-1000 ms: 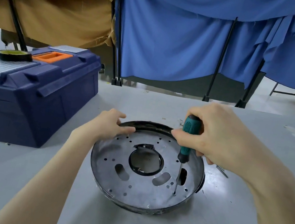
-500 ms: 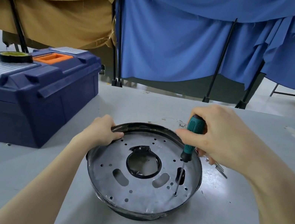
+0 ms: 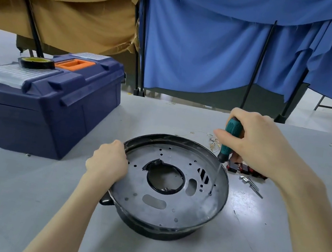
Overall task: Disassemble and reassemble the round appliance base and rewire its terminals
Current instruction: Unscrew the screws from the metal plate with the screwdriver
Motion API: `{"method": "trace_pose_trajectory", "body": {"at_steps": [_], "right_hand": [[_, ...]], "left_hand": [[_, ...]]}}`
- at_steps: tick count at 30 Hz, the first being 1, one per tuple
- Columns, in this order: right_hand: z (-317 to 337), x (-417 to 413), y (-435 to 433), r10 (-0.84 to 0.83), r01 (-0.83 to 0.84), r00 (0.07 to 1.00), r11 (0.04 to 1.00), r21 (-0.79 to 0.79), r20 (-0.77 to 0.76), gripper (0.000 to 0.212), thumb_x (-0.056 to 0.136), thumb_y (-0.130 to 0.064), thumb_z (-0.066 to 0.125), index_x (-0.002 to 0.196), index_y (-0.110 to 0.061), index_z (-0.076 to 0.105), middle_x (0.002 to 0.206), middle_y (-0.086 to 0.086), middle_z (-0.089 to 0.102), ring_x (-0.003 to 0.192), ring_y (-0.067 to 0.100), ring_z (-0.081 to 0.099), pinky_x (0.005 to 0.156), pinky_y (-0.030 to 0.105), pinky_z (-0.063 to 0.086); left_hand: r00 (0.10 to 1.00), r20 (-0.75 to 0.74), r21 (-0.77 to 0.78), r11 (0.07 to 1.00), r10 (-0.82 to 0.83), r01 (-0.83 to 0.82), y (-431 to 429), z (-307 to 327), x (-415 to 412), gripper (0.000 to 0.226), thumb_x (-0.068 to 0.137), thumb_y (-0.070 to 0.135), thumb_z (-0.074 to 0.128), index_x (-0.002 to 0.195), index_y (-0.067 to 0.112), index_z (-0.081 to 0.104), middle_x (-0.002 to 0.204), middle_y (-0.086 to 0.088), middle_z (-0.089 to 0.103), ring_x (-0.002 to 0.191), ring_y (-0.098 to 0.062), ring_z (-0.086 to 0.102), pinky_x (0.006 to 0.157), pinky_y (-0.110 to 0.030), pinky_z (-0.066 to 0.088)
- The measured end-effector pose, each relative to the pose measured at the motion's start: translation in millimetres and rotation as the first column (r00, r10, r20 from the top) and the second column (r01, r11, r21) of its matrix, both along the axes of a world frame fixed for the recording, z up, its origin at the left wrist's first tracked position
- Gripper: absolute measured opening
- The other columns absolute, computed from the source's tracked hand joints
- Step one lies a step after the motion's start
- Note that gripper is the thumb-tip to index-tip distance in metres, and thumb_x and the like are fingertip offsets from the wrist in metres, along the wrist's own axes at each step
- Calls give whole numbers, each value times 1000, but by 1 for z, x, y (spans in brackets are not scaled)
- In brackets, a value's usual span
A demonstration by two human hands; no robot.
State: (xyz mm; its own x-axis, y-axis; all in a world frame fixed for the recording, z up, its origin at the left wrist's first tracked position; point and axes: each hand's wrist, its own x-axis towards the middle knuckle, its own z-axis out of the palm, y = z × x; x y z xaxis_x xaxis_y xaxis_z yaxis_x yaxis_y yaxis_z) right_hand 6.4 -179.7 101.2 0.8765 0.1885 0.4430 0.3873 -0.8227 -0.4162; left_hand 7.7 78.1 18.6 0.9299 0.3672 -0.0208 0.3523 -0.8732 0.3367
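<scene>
While the right grip (image 3: 254, 145) wraps its fingers around the teal and black handle of a screwdriver (image 3: 230, 136), its thumb presses on the handle's left side. The screwdriver stands almost straight up. Its thin metal tip sits in a small hole on the right side of the round appliance base (image 3: 168, 210).

The left grip (image 3: 108, 160) holds the left rim of the base. Its fingers curl over the edge, so the fingertips are hidden.

The base looks like a dark bowl with a grey metal plate inside. The plate has many little holes, a few long slots and one big round hole in the middle with a black ring (image 3: 166, 178) around it. A black knob (image 3: 107, 200) sticks out low on its left side. The base sits on the grey bench (image 3: 16, 199), right in front of the person, between the two arms.

Just past the far rim, some small brass wire ends (image 3: 215, 143) lie on the bench. A red and black thing (image 3: 241, 168) lies under the right grip, partly hidden, so it is hard to tell what it is. Near it, to the right of the base, lie a few small silver metal pieces (image 3: 252, 184).

Off to the left stands a dark blue toolbox (image 3: 52, 117) with an orange handle. A roll of black tape (image 3: 36, 62) rests on its lid.

Behind the bench hang a blue cloth (image 3: 206, 51) and a brown cloth (image 3: 60, 2).
</scene>
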Motion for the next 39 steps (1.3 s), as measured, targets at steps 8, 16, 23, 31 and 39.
{"method": "trace_pose_trajectory", "body": {"at_steps": [8, 16, 23, 31, 39], "right_hand": [[0, 3, 1, -1, 1, 1000, 998, 59, -6, 29, 87, -31, 67, 74, -12, 49, 71, 13, 63, 43, 18, 62, 40, 39, 53], [3, 0, 6, -101, 104, 990, 994, -27, 100, 44, 77, -47, 71, 57, -15, 50, 51, 2, 54, 46, 16, 56, 38, 29, 39], [6, -3, 3, -245, 276, 947, 951, -140, 205, 77, 69, -88, 36, 53, -13, 41, 53, 2, 44, 51, 12, 41, 46, 27, 26], [18, -12, -7, 77, -76, 996, 997, -20, 36, 31, 81, -53, 64, 89, -24, 70, 61, -3, 65, 51, 9, 59, 60, 35, 52], [4, -3, 15, -215, 265, 944, 946, -185, 251, 62, 76, -73, 45, 56, -14, 44, 55, 1, 40, 59, 24, 41, 51, 33, 25]], "left_hand": [[999, -33, 173, 985, -1, 7, -10, 20, -12, 21, 100, 23, 47, 107, 8, 34, 111, -15, 50, 95, -33, 47, 74, -39, 36], [643, 467, -467, 448, -607, 762, -85, 61, -7, 34, 71, 26, 86, 100, 17, 72, 93, -6, 74, 90, -18, 70, 88, -36, 55], [674, 598, -572, 358, -434, 738, -113, 44, 4, 20, 71, 27, 86, 80, 16, 73, 79, -1, 74, 78, -29, 71, 81, -49, 57], [627, 594, -617, 215, -505, 757, -107, 35, 9, 21, 93, -7, 57, 98, 8, 70, 90, -11, 75, 81, -23, 74, 74, -26, 59], [693, 542, -505, 474, -476, 721, -112, 44, 0, 34, 62, 27, 91, 72, 8, 64, 61, 5, 60, 56, -9, 54, 56, -23, 45]]}}
